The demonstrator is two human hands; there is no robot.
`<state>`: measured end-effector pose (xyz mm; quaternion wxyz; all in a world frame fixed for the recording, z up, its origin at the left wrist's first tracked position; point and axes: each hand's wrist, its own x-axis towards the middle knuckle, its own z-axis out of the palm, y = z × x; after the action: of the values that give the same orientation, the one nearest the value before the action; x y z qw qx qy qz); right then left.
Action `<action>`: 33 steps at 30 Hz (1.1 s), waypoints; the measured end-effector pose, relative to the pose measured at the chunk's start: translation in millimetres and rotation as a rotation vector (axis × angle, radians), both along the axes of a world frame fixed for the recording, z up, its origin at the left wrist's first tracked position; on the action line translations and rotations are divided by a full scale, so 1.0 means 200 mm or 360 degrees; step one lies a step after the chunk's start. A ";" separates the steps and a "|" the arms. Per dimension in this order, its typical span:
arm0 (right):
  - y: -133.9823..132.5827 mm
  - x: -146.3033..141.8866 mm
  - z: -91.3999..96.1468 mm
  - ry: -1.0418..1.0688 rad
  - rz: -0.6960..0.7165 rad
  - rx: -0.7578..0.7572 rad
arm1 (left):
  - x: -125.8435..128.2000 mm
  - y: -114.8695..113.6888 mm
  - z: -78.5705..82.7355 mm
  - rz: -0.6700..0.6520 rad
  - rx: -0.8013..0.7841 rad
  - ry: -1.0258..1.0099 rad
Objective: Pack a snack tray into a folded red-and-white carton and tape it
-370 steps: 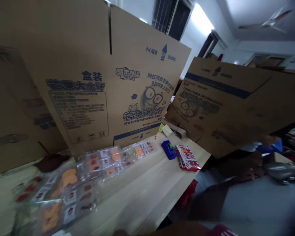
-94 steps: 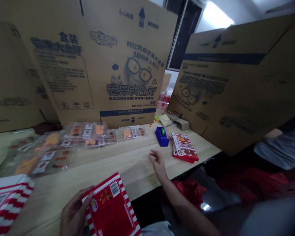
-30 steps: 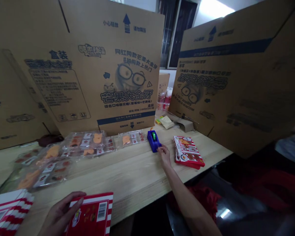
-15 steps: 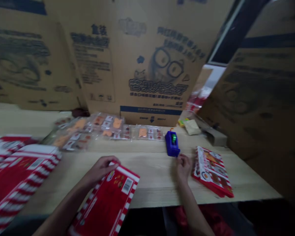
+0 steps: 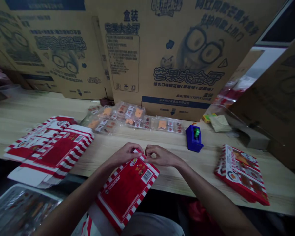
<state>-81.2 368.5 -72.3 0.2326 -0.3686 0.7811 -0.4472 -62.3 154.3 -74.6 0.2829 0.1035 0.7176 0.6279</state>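
Fingers (image 5: 137, 148) of left hand (image 5: 125, 154) and right hand (image 5: 162, 156): curled, tips nearly meeting, pinching the far edge of a flat red-and-white striped carton blank (image 5: 127, 193) overhanging the worktop (image 5: 167, 177) edge; paired, level grip holds it steady.

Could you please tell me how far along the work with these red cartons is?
It looks early on. Done: one red box at the right looks folded up. In hand: the left hand and right hand are at the top end of a flat red-and-white carton. Left: a pile of flat striped cartons lies on the left, and the clear packs of orange sweets lie outside any box.
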 end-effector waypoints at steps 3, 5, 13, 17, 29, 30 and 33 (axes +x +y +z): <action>-0.09 0.04 -0.02 0.0247 -0.0200 0.0249 | 0.03 -0.06 0.01 0.0058 -0.0056 0.0095; -0.12 0.08 -0.03 0.0236 -0.0384 0.0291 | 0.05 -0.09 0.02 0.0094 -0.0054 0.0106; -0.15 0.12 -0.09 -0.1320 -0.0325 -0.0535 | 0.08 -0.14 0.08 -0.0026 0.0136 0.0316; -0.22 0.17 -0.18 -0.1785 -0.0238 -0.0918 | 0.08 -0.16 0.13 -0.0072 0.0284 0.0472; 0.11 -0.63 -0.37 -0.0083 -0.1478 -0.0072 | 0.33 -0.67 -0.30 0.1305 -0.0917 0.0506; 0.15 -0.73 -0.36 0.0011 -0.1543 0.0025 | 0.37 -0.70 -0.34 0.1213 -0.1170 0.0617; 0.24 -0.97 -0.35 0.0202 -0.1592 0.0316 | 0.41 -0.69 -0.44 0.0693 -0.1622 0.1035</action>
<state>-274.7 415.9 -141.6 -0.0238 0.0478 0.9131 -0.4042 19.7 16.2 -162.2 -0.0695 -0.0070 0.9797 0.1878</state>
